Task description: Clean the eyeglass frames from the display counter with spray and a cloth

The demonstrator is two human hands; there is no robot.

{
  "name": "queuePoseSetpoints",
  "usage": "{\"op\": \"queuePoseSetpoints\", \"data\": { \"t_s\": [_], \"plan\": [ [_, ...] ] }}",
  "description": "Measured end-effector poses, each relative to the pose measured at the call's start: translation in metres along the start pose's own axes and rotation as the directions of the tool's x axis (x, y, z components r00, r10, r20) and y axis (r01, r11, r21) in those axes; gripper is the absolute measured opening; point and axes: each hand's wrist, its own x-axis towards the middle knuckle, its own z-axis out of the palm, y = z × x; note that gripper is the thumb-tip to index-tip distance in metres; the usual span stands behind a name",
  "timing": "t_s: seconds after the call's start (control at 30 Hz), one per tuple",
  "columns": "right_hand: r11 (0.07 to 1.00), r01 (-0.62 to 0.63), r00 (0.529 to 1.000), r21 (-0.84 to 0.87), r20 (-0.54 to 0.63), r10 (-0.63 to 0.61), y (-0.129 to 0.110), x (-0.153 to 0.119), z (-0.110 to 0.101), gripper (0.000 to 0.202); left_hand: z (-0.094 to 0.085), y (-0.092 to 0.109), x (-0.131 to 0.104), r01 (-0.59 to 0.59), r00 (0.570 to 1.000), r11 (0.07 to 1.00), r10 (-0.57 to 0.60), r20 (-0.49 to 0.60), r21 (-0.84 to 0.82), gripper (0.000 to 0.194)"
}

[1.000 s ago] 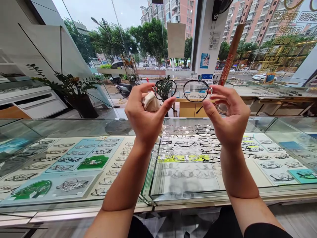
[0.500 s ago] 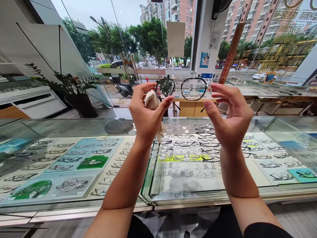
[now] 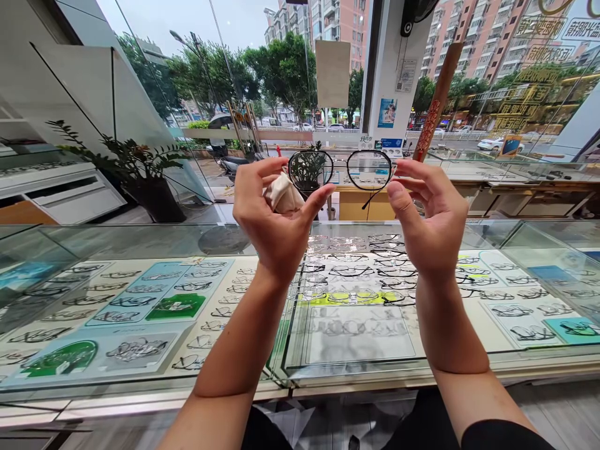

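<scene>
Held up in front of me, above the glass counter, is a pair of eyeglasses (image 3: 349,160) with thin black rims and clear lenses, the lenses facing me. My left hand (image 3: 274,215) grips its left end near the hinge with the fingers and also has a crumpled pale cloth (image 3: 283,194) tucked in the palm. On the other side my right hand (image 3: 429,215) pinches the right end between fingertips and thumb. A dark temple tip hangs below the right lens. Parts of the temples are hidden behind the hands.
Below my arms, a glass display case (image 3: 356,369) holds rows of spectacle frames. A second glass case (image 3: 225,387) with more frames adjoins it on the left. A potted plant (image 3: 152,194) stands beyond. Across the floor is another counter (image 3: 359,205), before large windows.
The eyeglasses have turned and levelled to face me more squarely. My left hand has moved slightly left, my right hand slightly left too. The cloth is now bunched closer in my left hand.
</scene>
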Motion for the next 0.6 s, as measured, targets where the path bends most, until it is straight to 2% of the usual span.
{"op": "queuePoseSetpoints", "data": {
  "t_s": [0.1, 0.27, 0.37, 0.6],
  "plan": [
    [1.0, 0.0, 1.0, -0.004, -0.011, 0.0, 0.0, 0.0, 0.001, 0.027, 0.001, -0.001, -0.001, -0.009, 1.0, 1.0, 0.009, 0.011, -0.001, 0.059],
    [0.999, 0.047, 0.998, -0.018, -0.043, -0.048, 0.001, 0.001, 0.004, 0.024, 0.002, -0.001, -0.001, -0.118, 0.993, 0.987, 0.121, -0.017, 0.107, 0.059],
    [0.998, 0.056, 0.996, -0.019, -0.066, -0.057, 0.004, 0.001, 0.006, 0.022, 0.002, 0.0, -0.001, -0.144, 0.989, 0.981, 0.146, -0.006, 0.133, 0.059],
    [0.999, 0.051, 0.985, -0.009, -0.163, -0.051, 0.01, 0.003, 0.008, 0.017, 0.016, -0.013, -0.006, -0.134, 0.991, 0.991, 0.134, -0.013, 0.01, 0.063]
  ]
}}
